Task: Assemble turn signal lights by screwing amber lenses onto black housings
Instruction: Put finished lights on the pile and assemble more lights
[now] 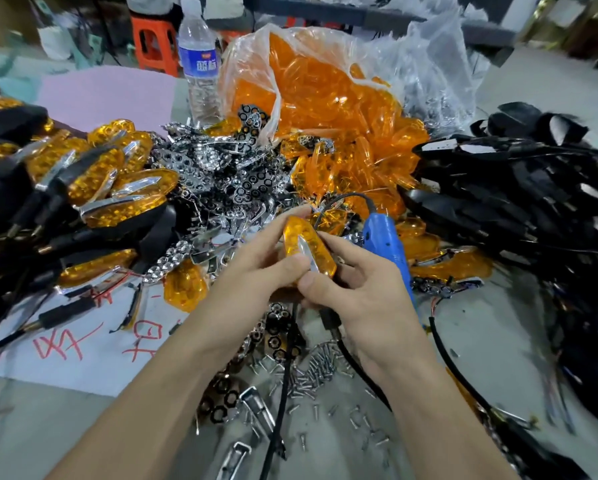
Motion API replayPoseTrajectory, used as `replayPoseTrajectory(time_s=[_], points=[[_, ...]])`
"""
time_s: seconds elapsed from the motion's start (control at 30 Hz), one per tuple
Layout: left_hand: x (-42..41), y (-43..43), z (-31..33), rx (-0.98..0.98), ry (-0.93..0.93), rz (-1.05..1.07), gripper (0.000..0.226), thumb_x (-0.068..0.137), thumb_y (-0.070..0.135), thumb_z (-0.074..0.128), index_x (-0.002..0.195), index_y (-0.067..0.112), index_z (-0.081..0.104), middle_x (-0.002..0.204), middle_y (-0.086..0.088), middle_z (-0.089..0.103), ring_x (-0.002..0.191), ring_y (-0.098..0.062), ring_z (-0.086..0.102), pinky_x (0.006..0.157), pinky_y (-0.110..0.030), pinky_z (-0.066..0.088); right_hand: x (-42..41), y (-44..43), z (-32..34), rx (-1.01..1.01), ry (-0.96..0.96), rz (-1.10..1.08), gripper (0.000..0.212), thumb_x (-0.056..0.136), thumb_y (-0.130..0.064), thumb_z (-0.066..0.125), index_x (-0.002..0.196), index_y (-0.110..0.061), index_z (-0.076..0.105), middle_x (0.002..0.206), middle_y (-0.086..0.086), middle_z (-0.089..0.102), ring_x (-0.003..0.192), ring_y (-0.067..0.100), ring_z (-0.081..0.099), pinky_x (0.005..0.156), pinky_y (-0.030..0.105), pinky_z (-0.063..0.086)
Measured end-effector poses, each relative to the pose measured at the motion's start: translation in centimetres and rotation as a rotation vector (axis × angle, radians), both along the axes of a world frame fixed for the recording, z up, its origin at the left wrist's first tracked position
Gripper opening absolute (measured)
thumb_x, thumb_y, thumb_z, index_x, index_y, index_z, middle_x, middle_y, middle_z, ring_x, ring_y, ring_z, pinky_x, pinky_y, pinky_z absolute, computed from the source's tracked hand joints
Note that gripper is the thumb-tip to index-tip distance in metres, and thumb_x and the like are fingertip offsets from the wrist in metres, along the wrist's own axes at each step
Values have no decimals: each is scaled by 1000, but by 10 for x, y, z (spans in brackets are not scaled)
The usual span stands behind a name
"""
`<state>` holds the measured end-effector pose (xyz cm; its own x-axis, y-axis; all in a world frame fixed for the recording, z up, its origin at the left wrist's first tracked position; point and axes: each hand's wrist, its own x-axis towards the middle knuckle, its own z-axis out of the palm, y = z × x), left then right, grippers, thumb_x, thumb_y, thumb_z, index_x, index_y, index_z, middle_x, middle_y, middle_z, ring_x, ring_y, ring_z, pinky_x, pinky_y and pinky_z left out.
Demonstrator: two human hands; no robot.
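Both hands hold one turn signal light (308, 249) at the middle of the view: an amber lens with a chrome strip down its face. My left hand (256, 271) grips it from the left, thumb on the lens. My right hand (359, 289) grips it from the right and below, where a black stem and cable (332, 320) hang out. The black housing behind the lens is mostly hidden by my fingers. A blue electric screwdriver (387, 247) lies just right of my hands.
A plastic bag of amber lenses (325, 98) sits behind, chrome reflectors (221, 174) to its left. Finished lights (100, 188) pile at left, black housings with wires (532, 202) at right. Loose screws (314, 375) lie near my wrists. A water bottle (200, 64) stands at the back.
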<state>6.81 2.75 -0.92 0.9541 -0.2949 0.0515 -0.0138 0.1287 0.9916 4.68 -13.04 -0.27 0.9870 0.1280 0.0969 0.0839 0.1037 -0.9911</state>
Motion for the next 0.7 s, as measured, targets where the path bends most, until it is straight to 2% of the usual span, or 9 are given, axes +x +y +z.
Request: replayPoseTrajectory(time_s=[0.07, 0.13, 0.23, 0.33, 0.4, 0.47, 0.57, 0.63, 0.7], points=[[-2, 4, 1, -59, 0, -146, 66, 93, 19, 61, 151, 48, 45, 132, 7, 70, 122, -16, 66, 96, -33, 57, 1, -2, 0, 101, 31, -17, 39, 83, -12, 76, 117, -30, 78, 110, 9, 79, 103, 28, 75, 87, 40, 62], [-6, 3, 4, -26, -48, -223, 87, 88, 15, 70, 159, 44, 28, 150, 9, 56, 138, -17, 55, 108, -31, 50, 2, -3, 1, 228, 86, -2, 37, 85, -13, 74, 122, -18, 75, 112, 14, 77, 100, 31, 74, 87, 42, 61], [-12, -7, 6, 148, -170, -81, 104, 81, 11, 80, 159, 51, 24, 145, 17, 59, 128, -19, 62, 104, -34, 53, 1, -2, 3, 375, 169, 57, 35, 86, -14, 73, 121, -17, 76, 116, 14, 76, 100, 28, 73, 85, 35, 60], [-16, -14, 3, 288, -282, 97, 104, 79, 22, 87, 153, 63, 25, 139, 22, 63, 121, -5, 66, 104, -36, 53, 2, -1, 1, 428, 244, 84, 33, 85, -17, 72, 116, -24, 79, 121, 11, 76, 112, 26, 73, 95, 39, 59], [-18, -15, 1, 316, -304, 137, 101, 80, 26, 84, 151, 66, 24, 136, 26, 63, 118, 1, 66, 98, -24, 55, 3, -3, 1, 381, 259, 75, 34, 84, -17, 70, 115, -24, 79, 120, 11, 76, 113, 28, 73, 103, 44, 55], [-20, -15, 0, 335, -318, 133, 99, 85, 25, 83, 151, 67, 23, 135, 28, 63, 118, 4, 65, 96, -18, 54, 4, -6, 3, 303, 221, 84, 34, 82, -14, 70, 114, -23, 80, 115, 12, 77, 109, 31, 74, 101, 45, 56], [-21, -18, 2, 410, -368, 121, 89, 90, 40, 77, 154, 63, 19, 133, 31, 63, 116, 6, 65, 95, -28, 57, 4, -11, 6, 180, 110, 13, 40, 74, -5, 72, 108, -23, 81, 103, 11, 79, 92, 25, 77, 78, 30, 62], [-21, -18, 4, 423, -381, 129, 86, 91, 46, 74, 154, 63, 19, 130, 32, 63, 112, 6, 66, 95, -32, 56, 5, -15, 7, 54, 35, -80, 43, 70, -8, 77, 109, -26, 81, 110, 7, 78, 99, 21, 76, 79, 28, 61], [-21, -17, 3, 424, -388, 145, 87, 90, 41, 76, 153, 64, 19, 130, 33, 63, 112, 6, 66, 94, -31, 54, 6, -18, 8, 46, 37, -70, 41, 73, -12, 78, 112, -24, 80, 116, 8, 76, 105, 24, 74, 83, 33, 61]])
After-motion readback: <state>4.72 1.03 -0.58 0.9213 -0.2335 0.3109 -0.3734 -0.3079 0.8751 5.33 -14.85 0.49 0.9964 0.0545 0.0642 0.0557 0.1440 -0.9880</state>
